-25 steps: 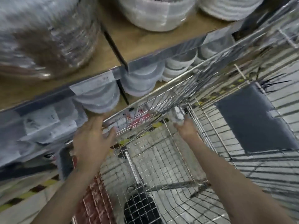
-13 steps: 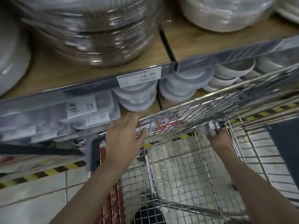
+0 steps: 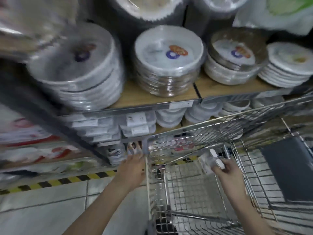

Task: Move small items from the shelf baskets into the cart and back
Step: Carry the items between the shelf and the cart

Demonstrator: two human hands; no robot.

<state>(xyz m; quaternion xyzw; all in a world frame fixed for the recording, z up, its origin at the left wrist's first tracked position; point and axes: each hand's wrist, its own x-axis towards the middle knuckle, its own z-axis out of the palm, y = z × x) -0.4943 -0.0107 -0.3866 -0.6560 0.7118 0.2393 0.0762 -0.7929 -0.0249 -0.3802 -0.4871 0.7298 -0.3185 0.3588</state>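
Over the wire cart (image 3: 194, 187), the right hand (image 3: 227, 172) pinches a small clear-wrapped packet (image 3: 212, 161), its fingers curled round it, likely lifting it back shelfward. Left hand (image 3: 133, 168), fingers straight, reaches flat packets (image 3: 133, 149) on the low shelf (image 3: 169, 105), beside the cart's shiny rim.

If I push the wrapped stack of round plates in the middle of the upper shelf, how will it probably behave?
The wrapped plate stack sits flat and wide on the wooden shelf, so it would likely slide, not tip. Its glossy film looks slippery to grip. The plates look thin and disposable, so probably light for their size, though that is a guess.
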